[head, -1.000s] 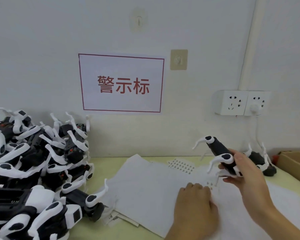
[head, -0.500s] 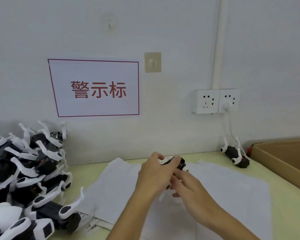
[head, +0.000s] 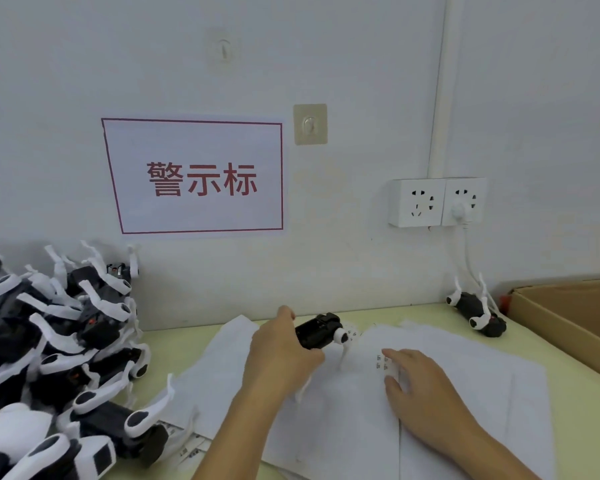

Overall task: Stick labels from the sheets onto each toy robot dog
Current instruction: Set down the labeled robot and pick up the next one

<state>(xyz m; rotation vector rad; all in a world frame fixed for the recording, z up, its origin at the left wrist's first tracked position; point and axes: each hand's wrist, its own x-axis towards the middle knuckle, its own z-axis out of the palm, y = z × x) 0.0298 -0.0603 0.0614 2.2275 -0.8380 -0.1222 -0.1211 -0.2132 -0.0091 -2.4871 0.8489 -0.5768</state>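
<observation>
My left hand [head: 281,355] grips the toy robot dog [head: 321,330] at desk centre; my right hand's fingers [head: 394,370] rest flat on the label sheet [head: 465,368] at 3 o'clock. Risk: a peeled label folds or sticks crooked.

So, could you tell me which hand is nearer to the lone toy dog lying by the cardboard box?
The right hand. It rests on the label sheets, down-left of that toy dog. The left hand is farther left, gripping another dog.
</observation>
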